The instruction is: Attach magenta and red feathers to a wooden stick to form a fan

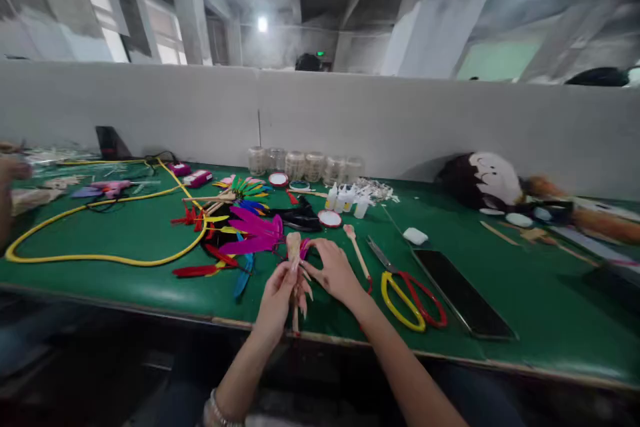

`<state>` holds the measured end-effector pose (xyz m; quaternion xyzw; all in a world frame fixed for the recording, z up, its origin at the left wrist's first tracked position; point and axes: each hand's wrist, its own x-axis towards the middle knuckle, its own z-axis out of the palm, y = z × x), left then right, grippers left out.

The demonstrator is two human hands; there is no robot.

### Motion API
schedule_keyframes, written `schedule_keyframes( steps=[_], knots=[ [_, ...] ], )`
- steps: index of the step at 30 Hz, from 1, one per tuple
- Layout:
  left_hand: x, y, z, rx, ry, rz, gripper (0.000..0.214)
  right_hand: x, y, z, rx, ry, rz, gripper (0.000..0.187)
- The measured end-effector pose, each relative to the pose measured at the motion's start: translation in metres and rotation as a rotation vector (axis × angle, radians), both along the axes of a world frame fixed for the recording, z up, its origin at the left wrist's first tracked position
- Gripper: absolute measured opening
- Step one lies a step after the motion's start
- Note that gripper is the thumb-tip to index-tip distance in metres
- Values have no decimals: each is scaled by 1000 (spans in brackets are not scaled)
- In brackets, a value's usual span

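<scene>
Held upright over the near edge of the green workbench [115,280], a pale wooden stick [294,248] with a red lower tip, clenched in the left hand [275,303], fingers wrapped round its middle. Right hand [333,271] spread against the stick's upper part, fingertips [314,248] beside a magenta feather tip [304,248], whether gripping or only touching impossible to tell. Just behind, a fan of magenta feathers [250,230] amid a heap of red, yellow and blue feathers [205,271]; to the right, a wooden spatula [356,247], scissors with yellow and red handles [410,300] and a black tablet [463,293]; farther back, glue bottles [343,199] and glass jars [295,165].
</scene>
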<state>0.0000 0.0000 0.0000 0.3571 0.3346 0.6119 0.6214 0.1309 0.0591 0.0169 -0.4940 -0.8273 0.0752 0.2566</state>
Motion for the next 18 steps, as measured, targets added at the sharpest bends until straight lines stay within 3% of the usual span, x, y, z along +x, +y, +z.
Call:
schedule_keyframes(
  steps=[7,13,18],
  knots=[
    [2,0,6,17,37,-12,30,-7,8,-6,-129,325,-66,26],
    [1,-2,11,29,43,-24,29,-15,18,-21,-276,577,-21,32],
    [3,-2,12,10,13,13,31,-6,18,-10,-404,781,18,38]
  ],
)
